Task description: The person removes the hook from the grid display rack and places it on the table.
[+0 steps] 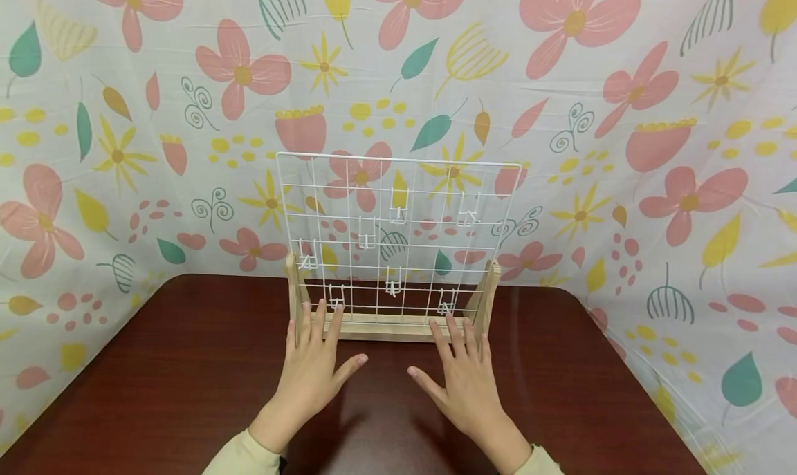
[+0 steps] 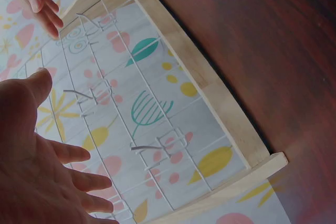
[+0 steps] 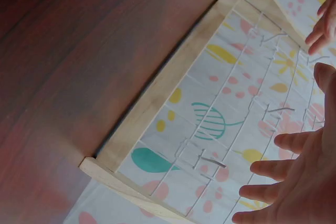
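A white wire grid panel (image 1: 398,160) stands upright in a wooden stand (image 1: 386,332) on the table. Several small white wire hooks (image 1: 398,215) hang on the grid at different heights, and their prongs also show in both wrist views. My left hand (image 1: 311,371), palm down with fingers spread, is in front of the stand's left side and holds nothing. In front of the right side, my right hand (image 1: 467,385) is likewise spread and holds nothing. In the head view, both hands' fingertips overlap the lower part of the rack.
The dark red-brown table (image 1: 187,378) has rounded back corners. Behind it and along both sides hangs a white curtain (image 1: 156,205) printed with flowers and leaves. Shadows of the hands fall on the tabletop.
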`<state>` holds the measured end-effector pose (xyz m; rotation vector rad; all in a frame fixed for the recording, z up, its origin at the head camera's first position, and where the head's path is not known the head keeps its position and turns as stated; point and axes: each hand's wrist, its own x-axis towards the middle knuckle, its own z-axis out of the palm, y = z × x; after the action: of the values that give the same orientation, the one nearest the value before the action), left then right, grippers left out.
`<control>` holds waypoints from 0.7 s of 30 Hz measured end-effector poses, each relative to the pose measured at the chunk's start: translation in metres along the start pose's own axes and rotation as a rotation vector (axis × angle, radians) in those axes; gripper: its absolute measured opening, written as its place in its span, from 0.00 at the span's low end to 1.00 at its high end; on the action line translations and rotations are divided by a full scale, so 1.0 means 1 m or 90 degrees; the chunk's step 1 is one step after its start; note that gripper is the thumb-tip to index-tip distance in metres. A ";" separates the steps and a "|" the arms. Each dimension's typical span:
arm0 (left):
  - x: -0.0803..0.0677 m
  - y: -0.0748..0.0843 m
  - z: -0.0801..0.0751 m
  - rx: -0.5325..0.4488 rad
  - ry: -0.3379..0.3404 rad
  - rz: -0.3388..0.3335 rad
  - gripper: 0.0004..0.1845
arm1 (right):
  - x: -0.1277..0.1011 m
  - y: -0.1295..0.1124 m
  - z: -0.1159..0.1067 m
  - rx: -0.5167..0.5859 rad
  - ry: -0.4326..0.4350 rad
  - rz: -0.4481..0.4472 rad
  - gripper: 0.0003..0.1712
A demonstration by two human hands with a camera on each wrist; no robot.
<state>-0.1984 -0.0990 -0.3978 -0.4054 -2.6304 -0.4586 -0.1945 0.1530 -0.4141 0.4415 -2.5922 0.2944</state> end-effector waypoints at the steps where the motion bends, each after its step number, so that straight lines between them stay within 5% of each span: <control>1: 0.000 0.000 0.000 0.001 0.005 0.001 0.46 | 0.000 0.000 0.000 0.000 0.001 -0.001 0.49; 9: 0.007 -0.002 -0.008 -0.024 0.036 0.012 0.42 | 0.005 0.004 -0.003 0.018 0.007 0.004 0.47; 21: 0.016 -0.006 -0.021 -0.063 0.142 0.065 0.35 | 0.009 0.013 -0.006 0.059 0.076 -0.020 0.44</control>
<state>-0.2065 -0.1094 -0.3738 -0.4870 -2.3664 -0.5678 -0.2042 0.1646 -0.4055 0.4807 -2.4601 0.4185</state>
